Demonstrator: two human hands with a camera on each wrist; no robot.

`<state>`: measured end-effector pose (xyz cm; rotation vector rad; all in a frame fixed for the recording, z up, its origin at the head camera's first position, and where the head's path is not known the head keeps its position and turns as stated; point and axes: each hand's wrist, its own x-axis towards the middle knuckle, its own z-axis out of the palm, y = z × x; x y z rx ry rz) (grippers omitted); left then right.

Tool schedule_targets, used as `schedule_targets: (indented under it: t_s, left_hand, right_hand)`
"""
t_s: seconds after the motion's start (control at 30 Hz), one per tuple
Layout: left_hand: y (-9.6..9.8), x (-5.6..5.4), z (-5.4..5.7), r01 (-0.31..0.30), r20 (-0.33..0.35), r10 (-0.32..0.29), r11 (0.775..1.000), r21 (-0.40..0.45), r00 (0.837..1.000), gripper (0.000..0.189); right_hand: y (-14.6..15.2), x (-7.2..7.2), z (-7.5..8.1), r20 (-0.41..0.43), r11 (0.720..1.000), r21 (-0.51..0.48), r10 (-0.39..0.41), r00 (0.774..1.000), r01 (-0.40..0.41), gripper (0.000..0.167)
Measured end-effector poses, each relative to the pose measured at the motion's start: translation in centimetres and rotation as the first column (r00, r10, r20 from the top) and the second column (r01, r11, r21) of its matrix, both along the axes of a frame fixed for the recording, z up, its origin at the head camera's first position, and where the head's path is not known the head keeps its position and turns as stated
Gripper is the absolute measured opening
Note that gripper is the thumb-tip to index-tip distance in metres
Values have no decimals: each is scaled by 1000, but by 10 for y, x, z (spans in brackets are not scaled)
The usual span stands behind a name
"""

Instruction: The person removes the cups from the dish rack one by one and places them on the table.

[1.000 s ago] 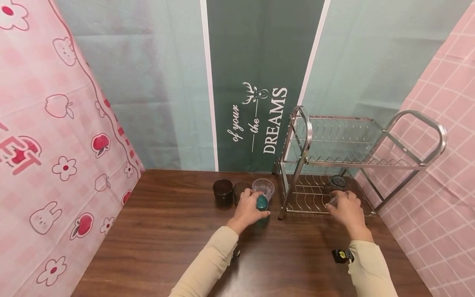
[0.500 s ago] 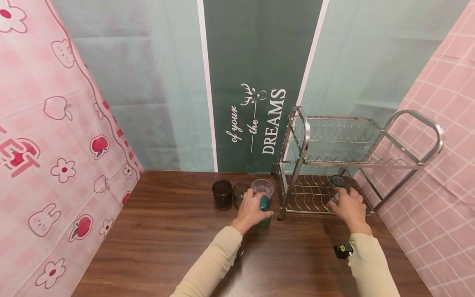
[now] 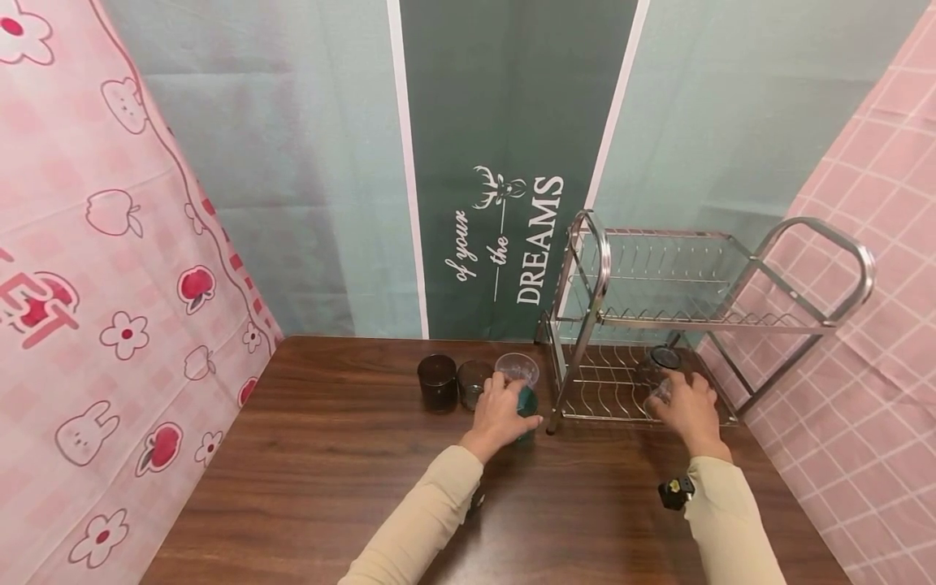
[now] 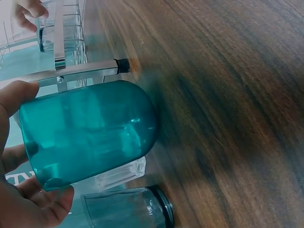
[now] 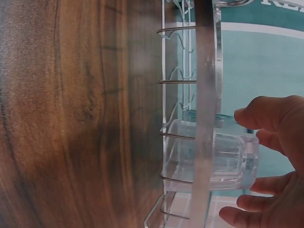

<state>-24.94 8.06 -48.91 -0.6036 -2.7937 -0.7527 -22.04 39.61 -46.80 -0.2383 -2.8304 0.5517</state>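
In the left wrist view, my left hand (image 4: 33,190) holds a translucent teal cup (image 4: 95,128) near its mouth, thumb on one side and fingers on the other; its rounded base is close over the table. The head view has that hand (image 3: 504,414) just left of the rack, hiding part of the cup. My right hand (image 3: 689,410) is at the rack's lower tier. There, a clear cup (image 5: 228,161) stands on the wires, with the right hand (image 5: 275,166) spread around its upper end, the thumb apart from it.
The two-tier metal dish rack (image 3: 702,325) stands at the right, with a dark glass (image 3: 664,356) behind the clear cup. Left of it stand a clear plastic cup (image 3: 517,366), a smoky glass (image 3: 474,382) and a dark brown glass (image 3: 438,383) on the wooden table (image 3: 314,463).
My left hand has moved slightly right with the teal cup, uncovering more of the smoky glass. The right hand has shifted only a little beside the clear cup.
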Motion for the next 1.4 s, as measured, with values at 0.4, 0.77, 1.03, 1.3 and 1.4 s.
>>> schedule_targets:
  t_s: [0.4,0.77,1.03,1.3,1.4]
  left_hand:
    - [6,1,0,-2,-14,1,998,-65,1000,64]
    - [9,2,-1,7,4,-6,998,-67,1000,64]
    - [9,2,1,13,-21,-15,994,-110,1000,68]
    - [7,2,14,10,-40,-16,988,-154,999,63]
    - [6,2,16,17,-36,-22,988,-151,999,62]
  right_hand:
    - [2,-1,-13,-46,999,-40,0,999,-2,49]
    - [1,-3,-16,-74,997,-73,-25,997,19,41]
    - [3,-3,-13,-76,997,-73,-23,997,18,39]
    - [2,-1,0,-126,997,-78,-6,992,-4,38]
    - [0,-2,2,-104,997,-80,-7,995,-2,39]
